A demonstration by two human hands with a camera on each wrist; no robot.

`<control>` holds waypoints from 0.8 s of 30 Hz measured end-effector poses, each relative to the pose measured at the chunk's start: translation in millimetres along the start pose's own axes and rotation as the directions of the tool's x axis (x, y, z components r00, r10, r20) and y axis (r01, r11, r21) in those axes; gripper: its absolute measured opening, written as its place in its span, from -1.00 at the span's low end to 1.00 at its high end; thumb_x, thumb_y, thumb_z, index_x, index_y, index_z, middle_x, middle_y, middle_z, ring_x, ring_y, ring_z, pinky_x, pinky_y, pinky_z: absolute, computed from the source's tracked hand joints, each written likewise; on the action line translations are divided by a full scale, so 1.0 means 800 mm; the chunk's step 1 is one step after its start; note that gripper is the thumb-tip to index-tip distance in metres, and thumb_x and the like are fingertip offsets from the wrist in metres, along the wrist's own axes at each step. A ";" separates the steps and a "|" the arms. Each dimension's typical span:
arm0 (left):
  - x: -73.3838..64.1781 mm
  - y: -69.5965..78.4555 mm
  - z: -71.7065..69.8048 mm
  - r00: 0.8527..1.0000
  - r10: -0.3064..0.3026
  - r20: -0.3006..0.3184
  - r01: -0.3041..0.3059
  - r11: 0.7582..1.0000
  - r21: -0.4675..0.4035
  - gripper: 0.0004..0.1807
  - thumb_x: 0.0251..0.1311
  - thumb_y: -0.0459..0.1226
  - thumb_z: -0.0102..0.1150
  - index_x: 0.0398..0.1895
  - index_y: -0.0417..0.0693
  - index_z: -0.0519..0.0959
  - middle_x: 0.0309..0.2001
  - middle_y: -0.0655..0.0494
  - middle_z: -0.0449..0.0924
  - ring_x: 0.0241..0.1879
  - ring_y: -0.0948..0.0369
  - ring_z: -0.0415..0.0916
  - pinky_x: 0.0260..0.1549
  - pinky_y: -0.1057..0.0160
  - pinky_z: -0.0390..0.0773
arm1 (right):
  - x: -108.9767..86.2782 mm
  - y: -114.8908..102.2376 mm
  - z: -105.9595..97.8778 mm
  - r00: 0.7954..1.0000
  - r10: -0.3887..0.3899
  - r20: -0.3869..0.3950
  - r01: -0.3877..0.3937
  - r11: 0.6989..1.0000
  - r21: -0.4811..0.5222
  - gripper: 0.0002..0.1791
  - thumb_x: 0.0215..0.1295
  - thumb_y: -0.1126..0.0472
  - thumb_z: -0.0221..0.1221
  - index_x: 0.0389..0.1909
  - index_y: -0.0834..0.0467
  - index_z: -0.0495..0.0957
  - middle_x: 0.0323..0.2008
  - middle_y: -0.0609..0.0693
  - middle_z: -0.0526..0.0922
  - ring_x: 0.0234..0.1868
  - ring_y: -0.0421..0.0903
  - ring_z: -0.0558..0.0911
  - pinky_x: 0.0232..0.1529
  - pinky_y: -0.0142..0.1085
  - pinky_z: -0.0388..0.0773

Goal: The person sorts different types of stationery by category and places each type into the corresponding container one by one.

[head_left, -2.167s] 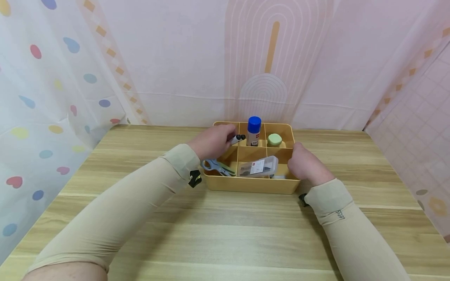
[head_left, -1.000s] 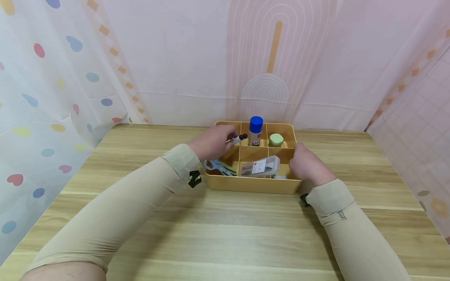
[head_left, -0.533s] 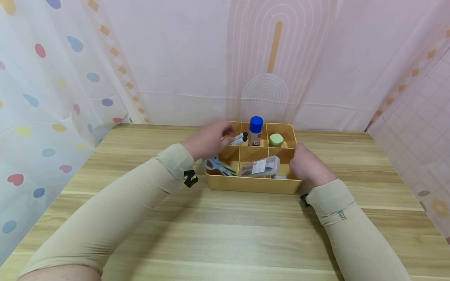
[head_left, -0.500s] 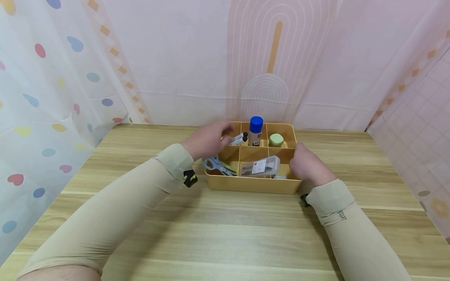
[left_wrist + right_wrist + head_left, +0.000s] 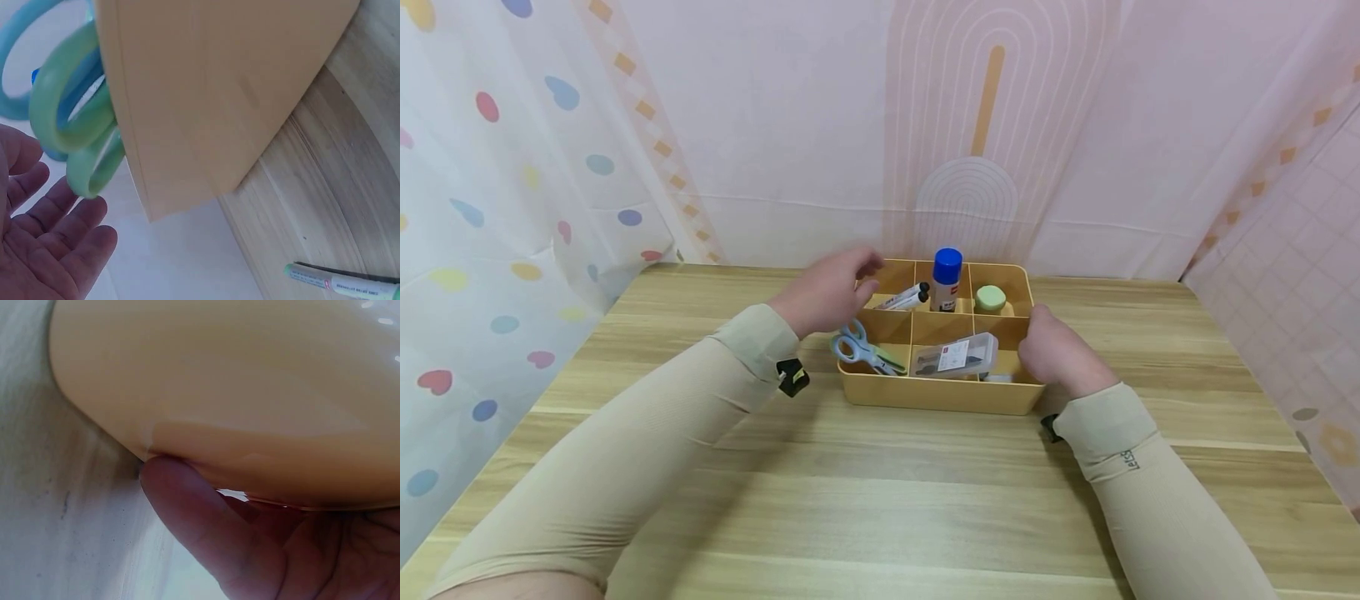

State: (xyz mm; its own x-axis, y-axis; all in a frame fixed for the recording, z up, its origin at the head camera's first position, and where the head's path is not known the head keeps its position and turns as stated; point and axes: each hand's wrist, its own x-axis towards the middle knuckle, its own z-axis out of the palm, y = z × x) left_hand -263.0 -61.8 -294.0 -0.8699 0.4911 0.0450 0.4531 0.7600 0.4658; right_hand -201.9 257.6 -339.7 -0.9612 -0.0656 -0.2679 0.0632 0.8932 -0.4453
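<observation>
A yellow organizer box [image 5: 940, 395] with divided compartments stands at the back of the table. My left hand [image 5: 827, 290] is above its left end, fingers loosely bent and holding nothing; its empty palm [image 5: 44, 250] faces up in the left wrist view. Two white markers with black ends [image 5: 904, 297] lean in the back left compartment. Scissors with blue handles [image 5: 848, 343] poke out at the front left, beside green handles [image 5: 47, 106] seen in the left wrist view. My right hand [image 5: 1060, 350] grips the box's right end, its thumb [image 5: 187, 506] against the outer wall; its other fingers are mostly hidden.
Inside the box are a blue-capped glue stick [image 5: 946, 279], a pale green round item [image 5: 990, 298] and a clear plastic case [image 5: 957, 356]. A green-ended marker [image 5: 340, 282] lies on the table beyond the box's left side. A patterned curtain [image 5: 775, 125] hangs behind.
My left hand has let go of the markers, which now rest in the back left compartment, and has drawn away to the left. The right hand stays in place.
</observation>
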 end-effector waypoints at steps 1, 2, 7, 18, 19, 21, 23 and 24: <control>-0.001 -0.001 -0.001 1.000 -0.001 -0.005 0.001 1.000 -0.001 -0.56 0.58 -0.21 -0.01 0.41 -0.17 0.42 0.39 -0.11 0.51 0.41 -0.04 0.43 0.46 -0.06 0.39 | 0.000 0.000 0.000 1.000 0.001 0.002 -0.001 1.000 0.001 -0.33 0.31 0.39 -0.14 0.40 0.61 0.02 0.16 0.48 0.50 -0.13 0.17 0.56 -0.18 -0.14 0.57; -0.001 -0.003 -0.002 1.000 -0.003 -0.010 0.003 1.000 -0.001 -0.56 0.58 -0.21 -0.01 0.41 -0.18 0.42 0.39 -0.11 0.51 0.41 -0.05 0.43 0.46 -0.06 0.39 | 0.000 0.000 0.000 1.000 0.002 0.003 -0.002 1.000 0.003 -0.33 0.31 0.39 -0.14 0.40 0.61 0.01 0.17 0.48 0.50 -0.13 0.17 0.56 -0.19 -0.14 0.56; -0.003 -0.012 -0.005 1.000 -0.010 -0.019 0.010 1.000 0.004 -0.54 0.58 -0.20 -0.02 0.42 -0.20 0.41 0.41 -0.14 0.50 0.42 -0.07 0.44 0.45 -0.09 0.39 | 0.000 0.000 0.000 1.000 -0.002 0.000 0.002 1.000 -0.002 -0.33 0.31 0.39 -0.14 0.40 0.62 0.01 0.15 0.49 0.50 -0.13 0.18 0.56 -0.17 -0.12 0.57; -0.010 -0.041 -0.009 0.995 -0.080 -0.068 0.083 0.996 0.044 -0.54 0.58 -0.20 -0.09 0.42 -0.20 0.40 0.39 -0.14 0.50 0.39 -0.10 0.45 0.41 -0.15 0.43 | -0.001 0.000 -0.001 1.000 -0.015 -0.016 0.015 1.000 -0.004 -0.35 0.29 0.39 -0.13 0.37 0.62 0.04 0.15 0.51 0.51 -0.08 0.20 0.56 -0.03 0.00 0.59; -0.010 -0.045 -0.009 0.993 -0.096 -0.066 0.099 0.994 0.049 -0.54 0.58 -0.21 -0.09 0.43 -0.20 0.39 0.40 -0.15 0.49 0.41 -0.11 0.44 0.41 -0.16 0.42 | -0.001 0.000 -0.001 1.000 -0.015 -0.015 0.015 1.000 -0.005 -0.35 0.29 0.39 -0.13 0.37 0.62 0.04 0.15 0.51 0.51 -0.09 0.20 0.56 -0.04 0.00 0.59; -0.011 -0.051 -0.010 0.990 -0.125 -0.063 0.128 0.990 0.060 -0.53 0.58 -0.21 -0.10 0.44 -0.20 0.37 0.42 -0.16 0.48 0.42 -0.12 0.43 0.42 -0.16 0.41 | -0.001 0.000 -0.001 1.000 -0.014 -0.014 0.014 1.000 -0.005 -0.34 0.29 0.39 -0.13 0.38 0.62 0.03 0.16 0.51 0.50 -0.08 0.20 0.56 -0.03 0.00 0.59; -0.012 -0.057 -0.010 0.986 -0.156 -0.050 0.160 0.984 0.077 -0.52 0.57 -0.21 -0.10 0.45 -0.20 0.35 0.42 -0.19 0.47 0.42 -0.13 0.43 0.41 -0.18 0.42 | 0.000 0.001 0.000 1.000 -0.010 -0.011 0.010 1.000 -0.005 -0.33 0.29 0.39 -0.13 0.38 0.62 0.02 0.18 0.52 0.50 -0.07 0.20 0.56 -0.03 0.00 0.59; -0.014 -0.059 -0.011 0.984 -0.173 -0.044 0.177 0.981 0.083 -0.52 0.56 -0.21 -0.08 0.45 -0.20 0.35 0.42 -0.20 0.47 0.42 -0.13 0.43 0.39 -0.19 0.42 | 0.000 0.001 -0.001 1.000 -0.009 -0.010 0.009 1.000 -0.006 -0.33 0.29 0.39 -0.13 0.39 0.63 0.01 0.18 0.52 0.50 -0.08 0.20 0.56 -0.04 -0.01 0.59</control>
State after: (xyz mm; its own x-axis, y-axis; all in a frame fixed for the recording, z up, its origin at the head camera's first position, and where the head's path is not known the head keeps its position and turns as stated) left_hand -276.6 -106.9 -309.1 -0.9430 0.3328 0.0021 0.3071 0.8676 0.3912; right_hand -201.8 258.5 -339.7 -0.9644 -0.0695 -0.2550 0.0526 0.8951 -0.4427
